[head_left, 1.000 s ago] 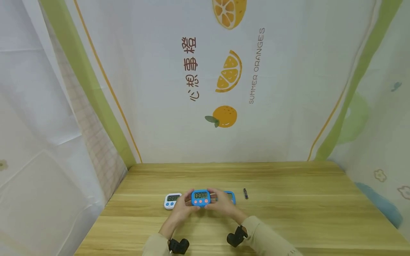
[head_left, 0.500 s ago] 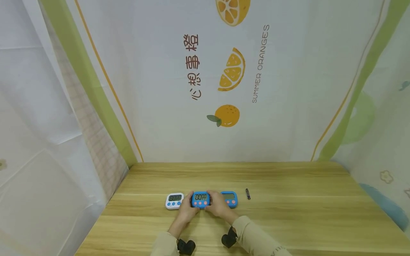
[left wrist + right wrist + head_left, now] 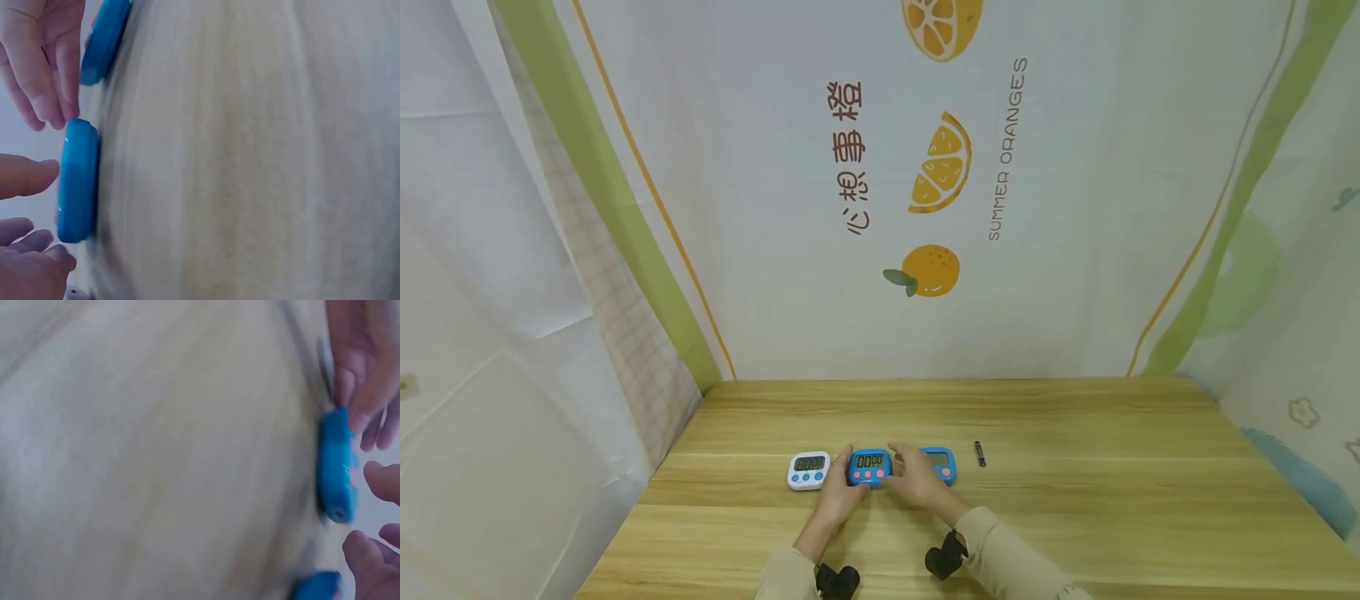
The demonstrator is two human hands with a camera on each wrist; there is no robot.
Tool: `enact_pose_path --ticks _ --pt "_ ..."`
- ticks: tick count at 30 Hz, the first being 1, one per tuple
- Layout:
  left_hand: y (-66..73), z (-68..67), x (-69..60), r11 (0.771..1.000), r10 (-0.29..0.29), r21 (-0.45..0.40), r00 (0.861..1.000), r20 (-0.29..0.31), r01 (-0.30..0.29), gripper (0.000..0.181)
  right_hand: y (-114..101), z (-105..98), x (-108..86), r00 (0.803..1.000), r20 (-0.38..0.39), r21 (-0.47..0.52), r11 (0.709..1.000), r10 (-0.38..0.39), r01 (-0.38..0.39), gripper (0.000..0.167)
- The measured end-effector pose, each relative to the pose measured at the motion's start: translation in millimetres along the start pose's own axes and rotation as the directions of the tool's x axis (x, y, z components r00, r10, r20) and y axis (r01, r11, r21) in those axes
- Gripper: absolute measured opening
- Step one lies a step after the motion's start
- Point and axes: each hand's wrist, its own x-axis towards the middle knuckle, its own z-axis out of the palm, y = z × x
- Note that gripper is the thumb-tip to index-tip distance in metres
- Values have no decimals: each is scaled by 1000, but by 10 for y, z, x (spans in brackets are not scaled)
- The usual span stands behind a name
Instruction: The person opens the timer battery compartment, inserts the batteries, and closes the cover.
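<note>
A blue timer (image 3: 870,467) with pink buttons and a lit display lies on the table between the hands. My left hand (image 3: 839,492) holds its left side, thumb at the near corner, and in the right wrist view that thumb touches the blue timer (image 3: 335,465). Spread fingers of my right hand (image 3: 919,482) stand just off its right side. Under and behind that hand lies a second blue timer (image 3: 942,458), its display blank. To the left is a white timer (image 3: 808,471) with blue buttons.
A small dark battery (image 3: 980,454) lies right of the timers on the wooden table (image 3: 1075,500). Printed cloth (image 3: 775,292) hangs behind the table and along both sides.
The middle blue timer has come down between the other timers. My right hand's fingers have loosened from its right side, while my left hand stays at its left side.
</note>
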Motion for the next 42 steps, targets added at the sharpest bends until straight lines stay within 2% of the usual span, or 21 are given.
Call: enact_pose_path --ticks 4,6,8,10,13,15,19,22,25,29,35,42 --pt "83 4 -5 999 29 -15 999 13 -29 67 18 -201 -34 999 -31 80 996 -38 41 54" --pt "146 18 -2 997 74 -42 996 43 -72 65 52 -310 -54 997 -55 83 995 -55 60 52" --pt "218 53 -6 988 131 -92 988 79 -124 65 102 -414 -82 995 -74 80 994 -63 69 51" --pt "262 121 -5 974 191 -148 974 120 -173 63 172 -500 -113 995 -85 71 995 -58 64 51" --pt "290 269 -13 957 215 -232 961 174 -172 61 284 -603 -171 995 -85 58 996 -61 66 51" --pt "289 374 -31 954 207 -258 960 188 -155 61 359 -642 -209 995 -79 35 997 -63 66 52" --pt "359 541 -130 975 137 -194 982 131 -110 59 482 -666 -290 996 -64 -16 998 -58 57 57" --pt "356 644 -146 986 77 -154 993 89 -63 60 526 -671 -334 999 -32 16 999 -42 42 64" --pt "286 720 -102 984 53 -176 995 80 -39 61 522 -688 -358 1000 8 100 995 -22 22 69" --pt "256 757 -81 983 57 -179 996 74 -43 60 521 -688 -360 1000 24 161 987 13 -17 66" --pt "251 771 -65 990 50 -136 996 75 -39 58 526 -708 -360 998 11 115 992 54 -55 58" --pt "258 754 -85 992 55 -115 994 93 -44 52 533 -808 -402 994 90 140 987 63 -76 57"
